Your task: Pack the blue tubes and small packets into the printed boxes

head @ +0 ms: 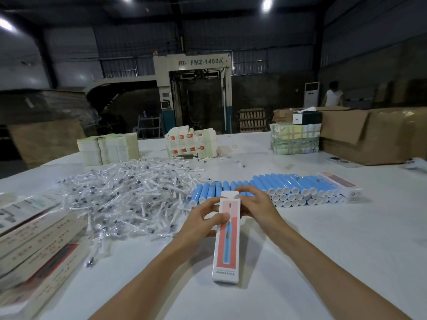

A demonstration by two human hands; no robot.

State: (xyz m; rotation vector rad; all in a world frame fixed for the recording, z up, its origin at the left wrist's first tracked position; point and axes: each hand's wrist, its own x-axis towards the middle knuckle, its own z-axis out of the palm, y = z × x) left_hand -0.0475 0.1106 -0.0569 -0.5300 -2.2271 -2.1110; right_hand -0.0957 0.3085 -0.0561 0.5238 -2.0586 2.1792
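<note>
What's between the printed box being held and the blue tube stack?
Head view: only the right hand, beside the printed box's open flap, fingers over the blue tube stack's near ends.

White printed box (225, 239), pink-red panel, blue tube picture. Light blue tubes (288, 183), white caps. Clear packets (129, 195), white and black inside. Plain white desk (323, 250). Plain brown cartons (369, 135).

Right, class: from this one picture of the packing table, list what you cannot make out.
All in the head view.
Inside of the printed box: its own walls hide it.
Grip of the right hand: thumb hidden behind the box.
Contents of the small packets: too blurred to tell.
Rest of the box stack at left: cut off by the frame edge.
</note>
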